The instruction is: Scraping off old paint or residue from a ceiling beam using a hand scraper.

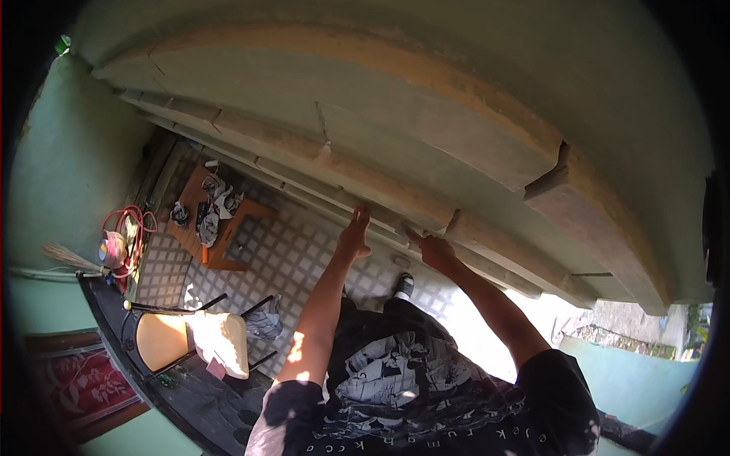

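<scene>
My left hand (356, 235) is raised in front of a green wall with long concrete ledges, fingers extended and thumb held apart, with nothing in it. Its fingertips are at the edge of a lower ledge (311, 179); whether they touch it I cannot tell. My right hand (438, 251) is close by on the right, near a gap in the middle ledge (393, 191). Its fingers are curled, and a thin greyish tip shows ahead of them. Whether that is a held blade or part of the ledge is unclear.
At left, a low wooden table (191, 222) bears crumpled newspaper (209, 227) and a black object (202, 214). A cushioned metal chair (228, 345) stands nearer. Red tubing (132, 212) and a broom (71, 256) are by the left wall. Tiled floor (285, 239) lies below.
</scene>
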The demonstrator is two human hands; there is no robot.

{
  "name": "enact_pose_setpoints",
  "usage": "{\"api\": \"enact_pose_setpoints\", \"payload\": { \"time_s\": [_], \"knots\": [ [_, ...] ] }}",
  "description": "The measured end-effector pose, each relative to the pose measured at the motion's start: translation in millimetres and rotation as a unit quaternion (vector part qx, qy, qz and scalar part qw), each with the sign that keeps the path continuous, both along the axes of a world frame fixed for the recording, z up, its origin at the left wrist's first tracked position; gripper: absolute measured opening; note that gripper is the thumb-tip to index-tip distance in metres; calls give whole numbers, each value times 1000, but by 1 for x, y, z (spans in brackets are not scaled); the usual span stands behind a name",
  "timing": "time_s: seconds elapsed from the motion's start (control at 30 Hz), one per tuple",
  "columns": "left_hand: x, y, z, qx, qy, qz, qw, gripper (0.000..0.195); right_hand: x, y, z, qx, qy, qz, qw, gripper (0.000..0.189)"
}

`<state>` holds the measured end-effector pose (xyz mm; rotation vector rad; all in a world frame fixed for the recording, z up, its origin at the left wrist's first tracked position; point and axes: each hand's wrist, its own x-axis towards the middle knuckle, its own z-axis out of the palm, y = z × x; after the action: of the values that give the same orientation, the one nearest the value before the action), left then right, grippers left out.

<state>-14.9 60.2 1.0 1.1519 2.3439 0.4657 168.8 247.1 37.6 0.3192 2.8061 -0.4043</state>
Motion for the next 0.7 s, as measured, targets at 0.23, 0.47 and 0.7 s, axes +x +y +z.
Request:
{"api": "enact_pose_setpoints", "payload": {
  "time_s": [0.23,0.47,0.7],
  "knots": [
    [-2,-3,-11,-27,58,-8,998,111,-44,-21,-7,-14,-46,-24,999,70],
    [4,2,1,-27,25,-17,999,109,3,8,2,-7,-14,31,999,74],
    [5,0,-12,-18,76,-17,997,111,5,-4,23,-7,-93,-2,996,73]
  ]
}}
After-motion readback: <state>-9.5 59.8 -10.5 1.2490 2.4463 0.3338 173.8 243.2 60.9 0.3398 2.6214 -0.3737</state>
